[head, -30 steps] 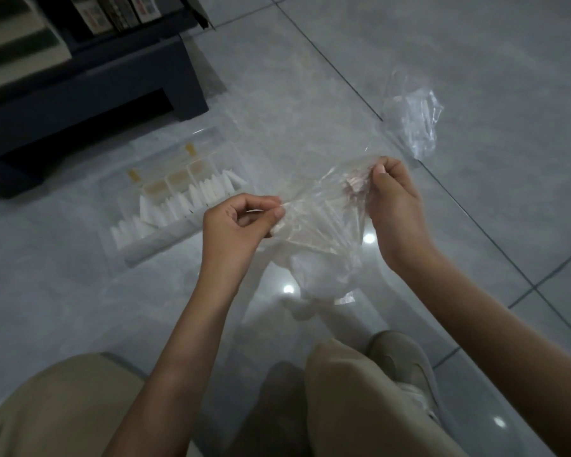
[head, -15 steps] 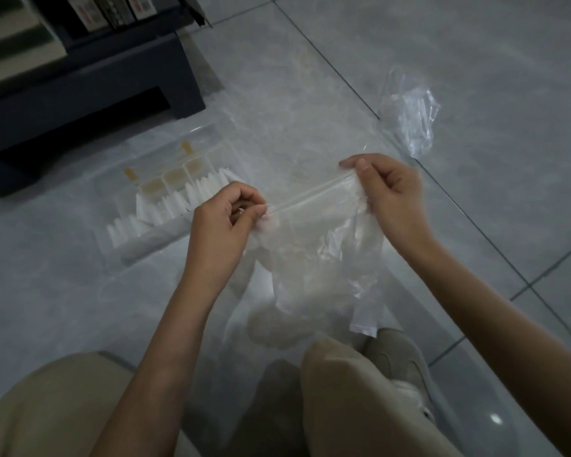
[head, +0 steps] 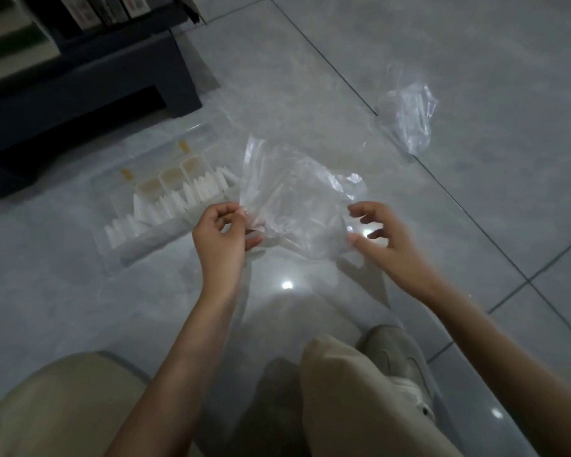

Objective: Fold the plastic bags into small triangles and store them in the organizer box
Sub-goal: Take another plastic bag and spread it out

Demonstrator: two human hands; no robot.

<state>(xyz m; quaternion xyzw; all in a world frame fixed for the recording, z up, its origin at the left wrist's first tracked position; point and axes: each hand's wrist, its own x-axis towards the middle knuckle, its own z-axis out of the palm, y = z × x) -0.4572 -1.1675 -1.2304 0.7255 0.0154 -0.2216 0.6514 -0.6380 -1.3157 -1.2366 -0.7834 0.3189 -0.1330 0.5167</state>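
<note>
Pinches plastic bag (head: 297, 206) edge with left hand (head: 223, 235); holds right hand (head: 388, 240) spread, gripping nothing. Likely limp, light, slippery; best taken by edges.

**What you're wearing**

You're in loose khaki cloth trousers (head: 56, 410), and there's a grey-beige fabric sneaker (head: 399, 361) with a pale rubber sole (head: 421, 395) on one foot. Your forearms (head: 192, 341) are bare, left hand (head: 220, 239) and right hand (head: 393, 245) too.
</note>
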